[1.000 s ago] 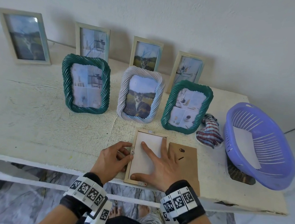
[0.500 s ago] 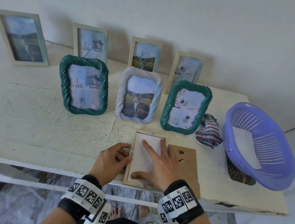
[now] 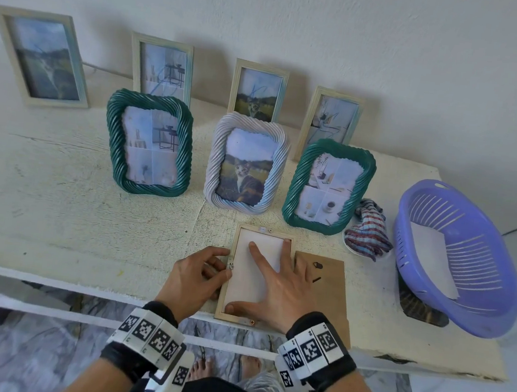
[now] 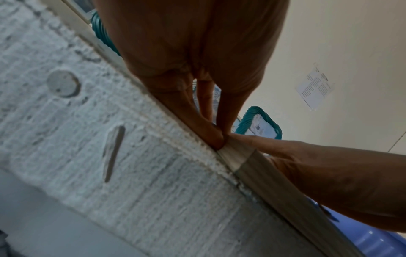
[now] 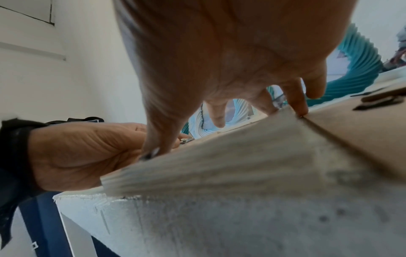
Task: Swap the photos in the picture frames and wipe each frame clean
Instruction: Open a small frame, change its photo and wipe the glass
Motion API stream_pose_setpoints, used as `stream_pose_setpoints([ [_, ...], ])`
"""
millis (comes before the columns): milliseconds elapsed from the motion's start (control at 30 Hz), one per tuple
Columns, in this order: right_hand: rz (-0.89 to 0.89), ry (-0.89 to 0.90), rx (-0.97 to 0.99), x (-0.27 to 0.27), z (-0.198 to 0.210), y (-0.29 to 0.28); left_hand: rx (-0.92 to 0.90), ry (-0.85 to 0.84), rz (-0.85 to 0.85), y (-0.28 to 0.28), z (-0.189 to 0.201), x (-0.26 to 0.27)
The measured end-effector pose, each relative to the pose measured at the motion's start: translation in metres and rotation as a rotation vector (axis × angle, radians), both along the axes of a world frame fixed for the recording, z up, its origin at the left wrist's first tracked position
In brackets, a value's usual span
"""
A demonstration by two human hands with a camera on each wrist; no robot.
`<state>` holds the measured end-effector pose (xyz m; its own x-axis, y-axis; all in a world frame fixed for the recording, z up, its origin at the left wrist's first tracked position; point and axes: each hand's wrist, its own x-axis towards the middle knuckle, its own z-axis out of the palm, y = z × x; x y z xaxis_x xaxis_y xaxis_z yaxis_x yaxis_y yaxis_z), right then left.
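Observation:
A light wooden frame (image 3: 265, 230) lies face down at the table's front edge, with the white back of a photo (image 3: 265, 248) showing inside it. My right hand (image 3: 276, 285) lies spread flat on that white sheet, thumb near the bottom rail. My left hand (image 3: 206, 270) sits at the frame's left rail, its curled fingers and thumb pinching the rail by a small metal tab. The left wrist view shows those fingertips (image 4: 216, 139) meeting on the frame's edge (image 4: 274, 187). The brown backing board (image 3: 327, 287) lies flat just right of the frame.
Two green twisted frames (image 3: 148, 144) (image 3: 329, 187) and a white one (image 3: 248, 164) stand behind the work spot, with several pale frames (image 3: 41, 58) against the wall. A striped cloth (image 3: 369, 231) and a purple basket (image 3: 456, 257) sit at the right.

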<state>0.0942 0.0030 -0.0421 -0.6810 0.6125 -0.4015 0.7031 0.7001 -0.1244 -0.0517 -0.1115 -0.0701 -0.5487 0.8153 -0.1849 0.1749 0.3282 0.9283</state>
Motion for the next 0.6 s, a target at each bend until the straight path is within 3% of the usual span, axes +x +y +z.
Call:
stream_pose_setpoints([
  [367,-0.09,0.227,0.143,0.0,0.005,-0.009,0.02,0.04,-0.015,-0.001,-0.002,-0.003],
  [500,-0.121,0.354,0.003,0.006,0.016,-0.006,0.144,0.059,0.017,-0.004,0.006,0.001],
  [600,-0.115,0.463,-0.109,0.013,0.021,-0.01,0.205,-0.052,-0.021,-0.001,0.018,0.008],
])
